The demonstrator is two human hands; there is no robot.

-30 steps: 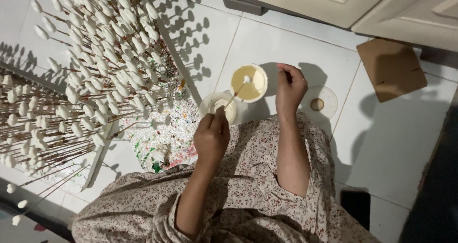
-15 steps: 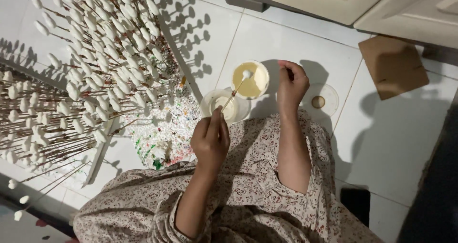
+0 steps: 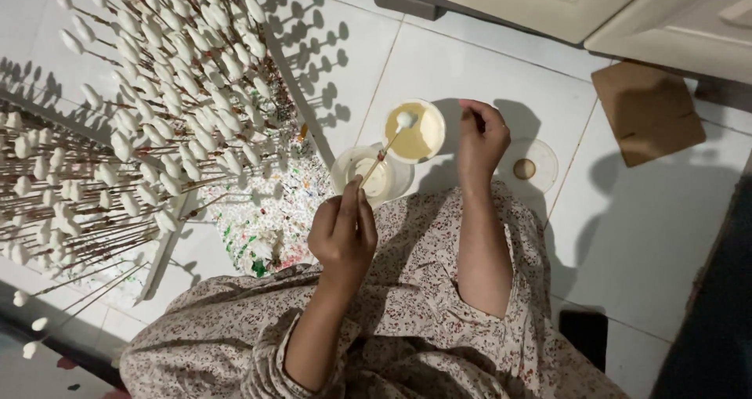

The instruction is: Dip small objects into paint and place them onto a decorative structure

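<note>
Left hand (image 3: 342,238) on one stick (image 3: 381,155) — two cups (image 3: 414,131), one lid (image 3: 526,166)

Left of your bowl (image 3: 414,131) stand the racked sticks (image 3: 149,109); the cup (image 3: 368,173) sits just before it, the lid (image 3: 529,166) to its right.

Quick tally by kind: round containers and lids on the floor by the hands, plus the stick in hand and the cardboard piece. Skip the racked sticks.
Cups with cream liquid: 2 (cup under the stick tip, nearer cup)
Clear round lid: 1
Stick in left hand: 1
Cardboard piece: 1
Total: 5
</note>
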